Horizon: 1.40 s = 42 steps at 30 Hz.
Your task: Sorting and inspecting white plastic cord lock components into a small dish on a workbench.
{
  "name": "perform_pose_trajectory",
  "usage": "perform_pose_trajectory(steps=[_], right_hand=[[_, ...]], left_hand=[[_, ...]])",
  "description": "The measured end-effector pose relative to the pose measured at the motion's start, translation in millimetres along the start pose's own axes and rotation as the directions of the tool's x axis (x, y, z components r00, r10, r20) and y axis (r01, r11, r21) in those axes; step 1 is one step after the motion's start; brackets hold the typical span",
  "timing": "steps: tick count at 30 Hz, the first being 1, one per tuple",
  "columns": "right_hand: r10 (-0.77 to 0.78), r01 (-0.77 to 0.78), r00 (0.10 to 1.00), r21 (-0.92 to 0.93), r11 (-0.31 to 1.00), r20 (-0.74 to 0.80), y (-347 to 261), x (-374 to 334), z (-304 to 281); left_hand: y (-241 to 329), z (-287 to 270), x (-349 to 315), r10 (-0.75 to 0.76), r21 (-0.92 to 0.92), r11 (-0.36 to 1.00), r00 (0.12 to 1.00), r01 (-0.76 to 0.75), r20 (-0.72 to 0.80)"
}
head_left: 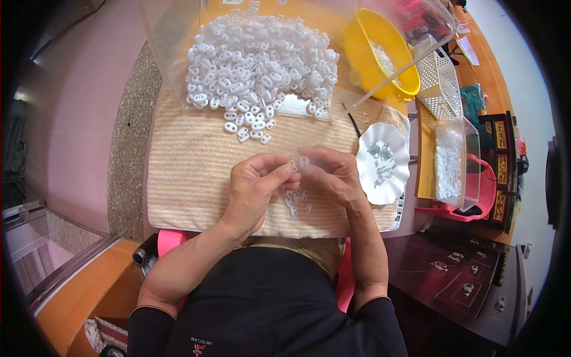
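Near the towel's (190, 178) front edge, both hands (297, 178) pinch 1 white clip (304, 161).

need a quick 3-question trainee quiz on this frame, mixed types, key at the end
1. True or false: the white scalloped dish of small metal parts lies to the left of the left hand.
2. Multiple choice: the big pile of white plastic two-hole pieces lies A) in the yellow bowl, B) at the far edge of the striped towel, C) in the white perforated basket.
3. Fill in: a small cluster of white pieces lies on the towel just below the ___.

Key
1. False: it lies beside the right hand.
2. B
3. hands; both pinch one white piece between their fingertips.
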State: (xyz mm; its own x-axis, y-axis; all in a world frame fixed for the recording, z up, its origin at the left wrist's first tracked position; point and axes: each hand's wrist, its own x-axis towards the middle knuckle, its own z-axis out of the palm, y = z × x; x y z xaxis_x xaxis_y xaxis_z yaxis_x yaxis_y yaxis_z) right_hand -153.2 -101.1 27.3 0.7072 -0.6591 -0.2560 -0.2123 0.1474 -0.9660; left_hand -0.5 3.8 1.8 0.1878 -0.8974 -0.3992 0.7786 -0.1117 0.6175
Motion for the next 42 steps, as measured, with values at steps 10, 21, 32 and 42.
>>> perform_pose_trajectory(steps=[10,21,32,42], right_hand=[[-0.054,0.054,0.998,0.009,0.999,0.019,9.7,1.1,-5.9],[-0.086,0.086,0.996,-0.020,0.996,0.011,12.1,0.0,-7.2],[-0.104,0.106,0.994,-0.051,0.993,0.031,12.9,1.2,-8.0],[-0.133,0.136,0.990,-0.070,0.988,0.038,12.0,1.2,-7.3]], left_hand=[[-1.0,-0.7,0.7,-0.011,0.016,1.000,1.000,0.011,0.008],[-0.1,-0.3,0.7,-0.024,0.018,1.000,1.000,0.024,0.006],[0.3,-0.2,0.6,-0.026,0.026,0.999,1.000,0.027,-0.014],[-0.1,-1.9,0.8,-0.040,0.030,0.999,0.999,0.040,0.009]])
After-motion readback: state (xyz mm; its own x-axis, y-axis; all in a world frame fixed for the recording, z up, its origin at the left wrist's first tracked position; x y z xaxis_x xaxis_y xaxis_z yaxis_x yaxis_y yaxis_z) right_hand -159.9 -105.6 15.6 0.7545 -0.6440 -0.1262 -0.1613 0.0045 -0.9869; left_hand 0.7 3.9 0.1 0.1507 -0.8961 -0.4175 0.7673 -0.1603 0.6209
